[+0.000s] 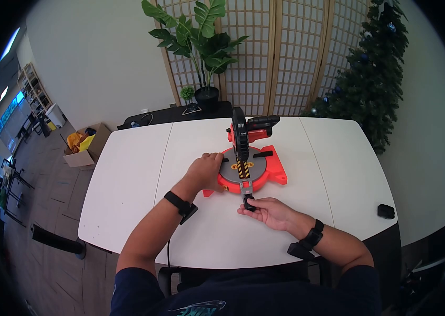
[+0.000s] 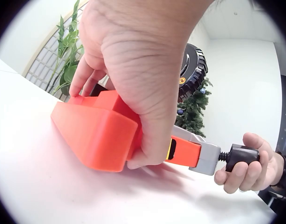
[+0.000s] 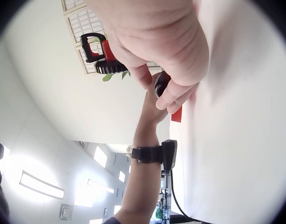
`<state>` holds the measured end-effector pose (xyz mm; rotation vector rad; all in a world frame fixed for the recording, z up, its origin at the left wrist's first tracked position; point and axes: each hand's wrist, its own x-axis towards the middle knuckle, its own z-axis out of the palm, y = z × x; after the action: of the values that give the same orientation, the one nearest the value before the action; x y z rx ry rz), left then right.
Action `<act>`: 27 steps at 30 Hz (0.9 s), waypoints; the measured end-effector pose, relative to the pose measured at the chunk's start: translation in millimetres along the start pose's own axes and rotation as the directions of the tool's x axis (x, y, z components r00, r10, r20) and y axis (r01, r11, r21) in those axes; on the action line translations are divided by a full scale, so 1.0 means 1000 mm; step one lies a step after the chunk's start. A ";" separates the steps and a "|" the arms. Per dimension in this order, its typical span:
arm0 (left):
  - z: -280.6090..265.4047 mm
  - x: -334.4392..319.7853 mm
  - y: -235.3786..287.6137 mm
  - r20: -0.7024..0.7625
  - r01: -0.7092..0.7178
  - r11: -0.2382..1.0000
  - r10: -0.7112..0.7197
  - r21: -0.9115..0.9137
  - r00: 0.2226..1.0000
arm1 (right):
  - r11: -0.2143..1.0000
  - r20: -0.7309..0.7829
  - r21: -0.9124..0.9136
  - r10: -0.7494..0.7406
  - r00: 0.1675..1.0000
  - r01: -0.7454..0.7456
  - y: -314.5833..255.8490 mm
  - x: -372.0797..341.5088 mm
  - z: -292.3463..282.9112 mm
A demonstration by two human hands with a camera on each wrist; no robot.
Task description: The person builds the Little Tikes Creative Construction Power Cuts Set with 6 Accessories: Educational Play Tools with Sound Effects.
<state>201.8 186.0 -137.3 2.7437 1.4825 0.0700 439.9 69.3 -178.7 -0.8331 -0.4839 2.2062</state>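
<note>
A toy miter saw (image 1: 259, 176) with an orange base and a round grey turntable stands on the white table. My left hand (image 1: 205, 173) grips the left side of its base (image 2: 94, 135), thumb at the front edge and fingers reaching over the back. At the front, my right hand (image 1: 274, 211) pinches the black knob (image 2: 241, 156) between thumb and fingers. A threaded shaft (image 2: 223, 157) joins that knob to the grey arm (image 2: 206, 158) of the turntable. Above the turntable rises the black toothed blade part (image 1: 240, 134), with a black handle (image 1: 262, 122) behind it.
On the white table (image 1: 127, 184), a small black object (image 1: 386, 211) lies at the right edge. Behind the table are a potted plant (image 1: 206, 95), a lattice screen (image 1: 296, 58) and a decorated Christmas tree (image 1: 359, 89). An open cardboard box (image 1: 96, 150) sits on the floor at left.
</note>
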 end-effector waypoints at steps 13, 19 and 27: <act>-0.002 -0.001 0.002 0.012 0.012 1.000 -0.012 0.018 1.000 | 1.000 0.023 0.006 -0.005 1.000 0.005 0.002 0.003 -0.007; -0.001 -0.001 0.001 0.008 0.000 1.000 0.000 0.017 1.000 | 0.997 -0.041 -0.067 0.021 0.999 -0.024 0.000 -0.001 -0.003; -0.001 -0.001 0.001 0.009 0.005 1.000 -0.005 0.011 1.000 | 0.998 -0.015 -0.060 -0.004 1.000 0.003 0.005 0.003 -0.007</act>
<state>201.9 184.7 -136.6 2.7449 1.4917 0.0496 440.6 69.0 -188.0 -0.8792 -0.5459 2.1902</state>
